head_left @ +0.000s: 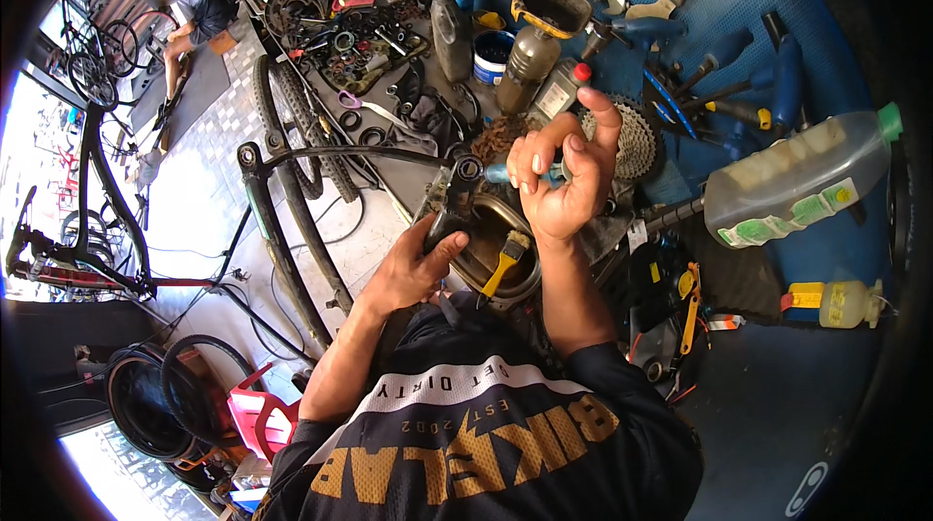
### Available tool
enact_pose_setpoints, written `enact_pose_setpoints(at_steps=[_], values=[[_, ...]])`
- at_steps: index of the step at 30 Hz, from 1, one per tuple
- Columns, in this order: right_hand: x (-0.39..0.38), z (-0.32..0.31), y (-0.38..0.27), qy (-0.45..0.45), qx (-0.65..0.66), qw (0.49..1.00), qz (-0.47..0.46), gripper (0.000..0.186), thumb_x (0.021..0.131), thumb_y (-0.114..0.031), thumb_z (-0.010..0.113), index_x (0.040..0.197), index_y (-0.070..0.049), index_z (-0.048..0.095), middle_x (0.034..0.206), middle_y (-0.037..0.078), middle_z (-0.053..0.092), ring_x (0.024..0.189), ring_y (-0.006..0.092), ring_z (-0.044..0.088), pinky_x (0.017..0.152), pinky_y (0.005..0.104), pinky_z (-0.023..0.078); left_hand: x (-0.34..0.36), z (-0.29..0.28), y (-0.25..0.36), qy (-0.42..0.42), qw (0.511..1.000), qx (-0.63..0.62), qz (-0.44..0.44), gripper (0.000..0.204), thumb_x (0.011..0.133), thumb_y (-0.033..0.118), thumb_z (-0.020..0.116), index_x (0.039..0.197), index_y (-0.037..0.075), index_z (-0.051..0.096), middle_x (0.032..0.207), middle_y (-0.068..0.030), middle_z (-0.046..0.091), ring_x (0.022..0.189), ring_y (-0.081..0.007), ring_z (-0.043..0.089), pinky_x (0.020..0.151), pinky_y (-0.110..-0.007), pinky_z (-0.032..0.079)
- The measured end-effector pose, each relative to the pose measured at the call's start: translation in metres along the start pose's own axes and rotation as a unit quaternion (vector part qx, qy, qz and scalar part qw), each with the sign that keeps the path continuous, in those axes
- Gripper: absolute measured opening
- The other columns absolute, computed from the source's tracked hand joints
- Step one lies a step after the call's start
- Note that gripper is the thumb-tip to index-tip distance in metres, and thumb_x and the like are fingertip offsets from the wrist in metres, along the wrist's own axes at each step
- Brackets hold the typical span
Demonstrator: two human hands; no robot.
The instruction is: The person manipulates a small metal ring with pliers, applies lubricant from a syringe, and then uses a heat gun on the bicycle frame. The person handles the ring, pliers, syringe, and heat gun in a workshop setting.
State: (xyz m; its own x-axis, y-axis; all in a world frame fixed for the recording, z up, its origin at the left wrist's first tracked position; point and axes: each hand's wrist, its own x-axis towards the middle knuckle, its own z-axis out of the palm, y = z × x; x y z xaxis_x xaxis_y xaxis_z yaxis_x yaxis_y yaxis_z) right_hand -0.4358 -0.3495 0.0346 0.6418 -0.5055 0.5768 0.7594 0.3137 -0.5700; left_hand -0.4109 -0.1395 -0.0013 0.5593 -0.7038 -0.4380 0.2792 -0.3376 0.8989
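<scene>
My left hand (413, 268) is wrapped round the dark end of a bicycle frame part (340, 154), just below a round pivot eye (468, 169). Its long tubes stretch away to the left and down. Raised to the right of the eye, my right hand (569, 176) has its palm turned up, the index finger stretched out and the other fingers loosely curled; nothing shows in it. A blue-handled tool (498, 174) is partly hidden behind this hand. Below, a metal tray (530, 283) holds a yellow-handled brush (505, 263).
Small parts (360, 45) crowd the bench, near a grey bottle (452, 35) and a cut bottle with a funnel top (530, 64). A cassette (632, 142) lies at right, beside a green-capped bottle (807, 181). Tools hang on a blue board. Another person (199, 16) sits far left.
</scene>
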Motion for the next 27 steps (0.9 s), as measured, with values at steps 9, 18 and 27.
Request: enact_pose_setpoints(at_steps=[9, 18, 27], values=[[0.006, 0.009, 0.008, 0.002, -0.016, 1.000, -0.023, 0.055, 0.097, -0.004, 0.040, 0.150, -0.010, 0.027, 0.080, 0.008, 0.052, 0.043, 0.0116, 0.039, 0.038, 0.0265, 0.037, -0.001, 0.004, -0.001, 0.005, 0.998, 0.043, 0.039, 0.049, 0.103, 0.045, 0.064, 0.117, -0.002, 0.058, 0.063, -0.0022, 0.051, 0.054, -0.0105, 0.048, 0.050, -0.031, 0.040], [0.003, 0.019, 0.010, 0.005, -0.029, 0.999, -0.028, 0.053, 0.094, 0.002, 0.037, 0.145, -0.010, 0.030, 0.079, 0.007, 0.052, 0.044, 0.0097, 0.039, 0.038, 0.0242, 0.036, -0.002, 0.003, -0.002, 0.014, 0.996, 0.075, 0.046, 0.055, 0.102, 0.047, 0.064, 0.117, -0.006, 0.061, 0.069, -0.0083, 0.056, 0.064, -0.0143, 0.052, 0.060, -0.036, 0.045], [-0.006, 0.017, 0.019, -0.034, -0.027, 0.999, -0.031, 0.054, 0.091, 0.007, 0.036, 0.141, -0.012, 0.033, 0.079, 0.009, 0.053, 0.045, 0.0097, 0.039, 0.037, 0.0252, 0.038, -0.001, 0.003, -0.003, 0.012, 0.996, 0.079, 0.039, 0.060, 0.101, 0.050, 0.065, 0.121, -0.007, 0.060, 0.073, -0.0128, 0.059, 0.070, -0.0174, 0.055, 0.067, -0.037, 0.047]])
